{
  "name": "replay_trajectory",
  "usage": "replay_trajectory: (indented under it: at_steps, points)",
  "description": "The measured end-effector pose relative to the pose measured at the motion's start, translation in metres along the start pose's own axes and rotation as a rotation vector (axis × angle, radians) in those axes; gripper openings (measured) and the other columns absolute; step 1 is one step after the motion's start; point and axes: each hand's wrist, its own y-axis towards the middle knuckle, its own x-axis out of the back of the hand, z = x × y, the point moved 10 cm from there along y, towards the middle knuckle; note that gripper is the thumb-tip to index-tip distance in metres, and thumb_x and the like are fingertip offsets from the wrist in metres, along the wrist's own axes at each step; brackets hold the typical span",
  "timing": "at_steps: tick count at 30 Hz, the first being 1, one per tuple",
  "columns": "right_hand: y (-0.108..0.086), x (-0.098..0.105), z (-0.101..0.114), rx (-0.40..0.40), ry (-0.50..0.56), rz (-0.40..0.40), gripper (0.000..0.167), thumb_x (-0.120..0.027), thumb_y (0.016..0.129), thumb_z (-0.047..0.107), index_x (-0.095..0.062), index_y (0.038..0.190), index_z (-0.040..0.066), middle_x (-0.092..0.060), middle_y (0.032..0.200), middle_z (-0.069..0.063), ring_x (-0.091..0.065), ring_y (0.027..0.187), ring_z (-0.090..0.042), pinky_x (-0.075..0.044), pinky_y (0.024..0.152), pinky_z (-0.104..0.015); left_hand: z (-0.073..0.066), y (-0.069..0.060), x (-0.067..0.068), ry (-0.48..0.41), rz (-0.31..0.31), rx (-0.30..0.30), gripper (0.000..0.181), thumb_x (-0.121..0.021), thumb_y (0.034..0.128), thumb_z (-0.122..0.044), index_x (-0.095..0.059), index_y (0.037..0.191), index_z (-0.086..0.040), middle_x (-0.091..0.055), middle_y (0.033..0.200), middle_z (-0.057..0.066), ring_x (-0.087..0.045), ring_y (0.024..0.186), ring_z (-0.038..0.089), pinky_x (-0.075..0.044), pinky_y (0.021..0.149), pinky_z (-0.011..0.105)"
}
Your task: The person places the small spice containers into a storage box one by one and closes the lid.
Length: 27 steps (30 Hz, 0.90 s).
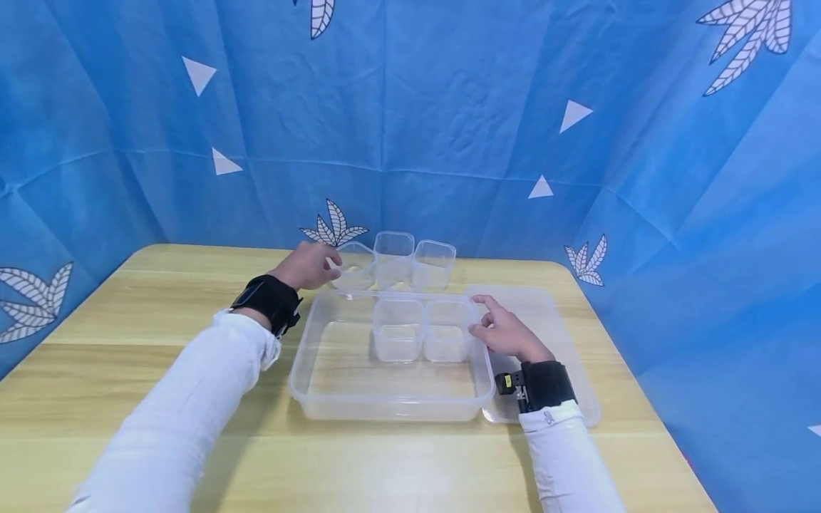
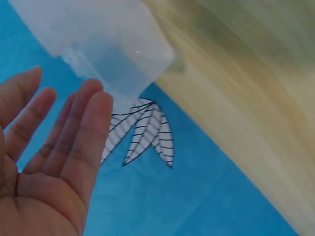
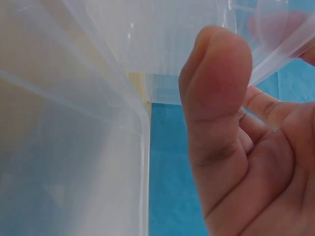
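Observation:
My left hand (image 1: 309,265) is beside the leftmost clear small container (image 1: 354,267) at the back. In the left wrist view its fingers (image 2: 96,118) are loosely extended, with a gap to the cloudy plastic container (image 2: 123,54). The large clear box (image 1: 391,410) sits in the middle of the table. Inside it, two small containers (image 1: 398,345) stand side by side at the back right. My right hand (image 1: 509,333) is at the box's right rim, index finger and thumb extended near the right inner container (image 1: 445,345). Whether they touch it cannot be told.
Two more small clear containers (image 1: 394,246) (image 1: 436,256) stand behind the box, beside the leftmost one. A flat translucent lid (image 1: 574,377) lies on the table right of the box, under my right wrist. Blue patterned cloth (image 1: 449,107) hangs behind the wooden table (image 1: 115,377).

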Motion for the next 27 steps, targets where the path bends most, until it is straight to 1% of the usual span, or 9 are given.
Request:
replay_trajectory:
  at_steps: [2,5,6,8,9,13,19,23,27]
  points:
    - [0.0,0.001,-0.001,-0.005,-0.005,-0.005,0.06,-0.055,0.096,0.015,-0.029,0.148,0.007,-0.058,0.086,-0.014,-0.052,0.057,-0.022,-0.046,0.057,-0.035,0.003,0.004,-0.004,-0.002,0.024,0.005,0.032,-0.06,0.0968,-0.013,-0.062,0.126,-0.001,-0.061,0.121,0.023,-0.052,0.115,0.042,-0.041,0.098,0.053]
    - [0.0,0.002,-0.002,-0.017,-0.01,-0.01,0.059,-0.055,0.096,0.015,-0.029,0.149,0.009,-0.058,0.087,-0.014,-0.053,0.059,-0.022,-0.047,0.058,-0.034,0.008,0.009,-0.013,0.011,0.067,-0.001,0.036,-0.058,0.0982,-0.014,-0.058,0.132,-0.003,-0.055,0.132,0.023,-0.039,0.128,0.046,-0.027,0.108,0.058]
    - [-0.001,0.001,-0.002,-0.022,-0.01,-0.011,0.059,-0.055,0.096,0.014,-0.029,0.149,0.009,-0.058,0.088,-0.014,-0.053,0.06,-0.022,-0.047,0.058,-0.034,0.009,0.009,-0.015,0.02,0.08,-0.007,0.037,-0.057,0.0987,-0.014,-0.057,0.134,-0.004,-0.052,0.136,0.022,-0.036,0.131,0.046,-0.022,0.11,0.059]
    - [-0.001,0.0,-0.003,-0.028,-0.006,-0.012,0.058,-0.055,0.096,0.014,-0.029,0.149,0.009,-0.058,0.089,-0.014,-0.054,0.062,-0.022,-0.047,0.059,-0.034,0.012,0.01,-0.02,0.034,0.102,-0.01,0.038,-0.056,0.0993,-0.015,-0.055,0.136,-0.004,-0.047,0.142,0.022,-0.029,0.136,0.046,-0.018,0.112,0.059]
    - [-0.001,0.0,-0.002,-0.027,-0.005,-0.011,0.058,-0.055,0.097,0.014,-0.029,0.149,0.009,-0.058,0.089,-0.015,-0.054,0.063,-0.022,-0.047,0.059,-0.034,0.014,0.011,-0.021,0.036,0.109,-0.007,0.039,-0.056,0.0994,-0.015,-0.055,0.137,-0.004,-0.045,0.144,0.022,-0.026,0.137,0.046,-0.019,0.112,0.058]
    - [0.0,-0.001,0.0,-0.022,-0.006,-0.009,0.058,-0.054,0.097,0.013,-0.029,0.149,0.009,-0.058,0.09,-0.015,-0.054,0.063,-0.022,-0.047,0.058,-0.033,0.022,0.01,-0.02,0.041,0.099,0.024,0.038,-0.058,0.0985,-0.018,-0.057,0.133,-0.003,-0.043,0.143,0.026,-0.03,0.135,0.046,-0.029,0.108,0.057]
    - [-0.001,-0.001,0.003,-0.024,-0.019,-0.008,0.058,-0.054,0.097,0.013,-0.03,0.149,0.009,-0.058,0.091,-0.015,-0.054,0.065,-0.022,-0.047,0.058,-0.033,0.029,0.007,-0.01,0.05,0.006,0.07,0.032,-0.064,0.0949,-0.022,-0.065,0.114,0.002,-0.053,0.131,0.029,-0.048,0.119,0.044,-0.043,0.095,0.052]
    - [-0.003,-0.001,0.005,-0.023,-0.023,-0.004,0.058,-0.054,0.097,0.013,-0.029,0.149,0.007,-0.059,0.092,-0.015,-0.054,0.067,-0.022,-0.047,0.059,-0.034,0.03,0.007,-0.01,0.025,-0.013,0.067,0.027,-0.065,0.0946,-0.018,-0.067,0.113,0.001,-0.056,0.127,0.027,-0.054,0.113,0.041,-0.045,0.093,0.051]
    - [-0.004,0.0,0.003,-0.025,-0.038,-0.008,0.058,-0.054,0.097,0.013,-0.029,0.149,0.007,-0.058,0.092,-0.015,-0.054,0.066,-0.022,-0.047,0.059,-0.033,0.034,0.008,-0.012,-0.017,-0.036,0.071,0.02,-0.066,0.0934,-0.014,-0.069,0.108,0.0,-0.058,0.123,0.027,-0.054,0.113,0.042,-0.044,0.095,0.052]
